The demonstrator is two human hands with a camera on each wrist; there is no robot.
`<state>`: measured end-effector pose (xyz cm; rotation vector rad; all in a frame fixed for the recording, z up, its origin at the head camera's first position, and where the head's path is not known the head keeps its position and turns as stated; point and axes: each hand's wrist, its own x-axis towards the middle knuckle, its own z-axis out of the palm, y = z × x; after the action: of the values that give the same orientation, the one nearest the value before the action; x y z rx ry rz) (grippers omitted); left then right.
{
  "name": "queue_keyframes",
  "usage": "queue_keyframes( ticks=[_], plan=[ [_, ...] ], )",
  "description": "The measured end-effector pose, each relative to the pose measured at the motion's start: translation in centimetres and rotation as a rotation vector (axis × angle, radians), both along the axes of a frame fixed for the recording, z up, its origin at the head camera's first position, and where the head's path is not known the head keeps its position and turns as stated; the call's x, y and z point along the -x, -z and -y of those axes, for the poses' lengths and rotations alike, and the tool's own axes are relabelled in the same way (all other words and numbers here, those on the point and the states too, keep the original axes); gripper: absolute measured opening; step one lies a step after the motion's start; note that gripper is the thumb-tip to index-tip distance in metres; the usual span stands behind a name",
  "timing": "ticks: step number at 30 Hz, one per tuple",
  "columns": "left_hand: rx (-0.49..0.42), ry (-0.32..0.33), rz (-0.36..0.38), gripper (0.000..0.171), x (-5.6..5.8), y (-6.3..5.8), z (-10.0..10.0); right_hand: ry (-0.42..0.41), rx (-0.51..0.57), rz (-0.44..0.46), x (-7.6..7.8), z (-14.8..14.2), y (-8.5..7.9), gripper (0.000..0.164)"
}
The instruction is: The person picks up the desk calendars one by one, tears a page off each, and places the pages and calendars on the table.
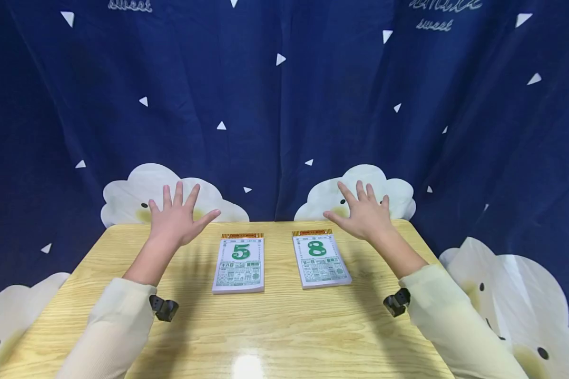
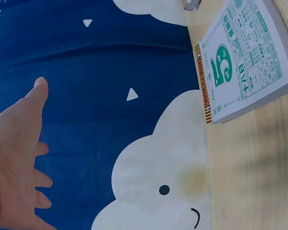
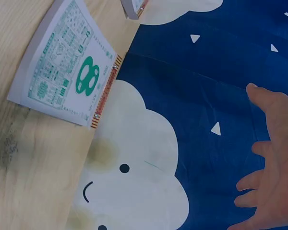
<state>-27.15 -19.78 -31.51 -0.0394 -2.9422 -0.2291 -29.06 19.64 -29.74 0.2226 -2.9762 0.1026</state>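
Two tear-off calendar pads lie face up on a wooden table. The left pad [image 1: 239,263] shows a large green 5, and the right pad [image 1: 320,259] a large green 8; each has an orange-and-black striped strip along its far edge. My left hand [image 1: 173,218] is held above the table, left of the 5 pad, fingers spread and holding nothing. To the right of the 8 pad, my right hand [image 1: 364,211] hovers the same way, fingers spread. Neither hand touches a pad. The wrist views show the 5 pad [image 2: 247,62] and the 8 pad [image 3: 65,64] as thick paper blocks.
The wooden table [image 1: 284,331] has light grain and a bright reflection near its front. Behind it hangs a dark blue curtain [image 1: 246,105] with white triangles and cloud faces. Black straps with small devices [image 1: 164,308] sit at both wrists.
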Motion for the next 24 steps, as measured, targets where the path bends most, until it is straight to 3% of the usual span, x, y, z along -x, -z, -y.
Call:
queue_keyframes(
  ticks=[7, 14, 24],
  plan=[
    [-0.027, 0.013, -0.027, 0.09, -0.3, 0.9, 0.5, -0.014, 0.006, -0.062, 0.0, 0.5, 1.1, 0.083],
    [-0.077, 0.03, -0.066, 0.073, -0.4, 2.6, 0.8, -0.031, 0.049, -0.113, -0.2, 1.1, 2.8, 0.075],
    [-0.172, 0.013, 0.011, 0.063, -0.9, 5.0, 1.0, -0.069, 0.114, -0.128, -0.9, 2.9, 5.3, 0.067]
  ],
)
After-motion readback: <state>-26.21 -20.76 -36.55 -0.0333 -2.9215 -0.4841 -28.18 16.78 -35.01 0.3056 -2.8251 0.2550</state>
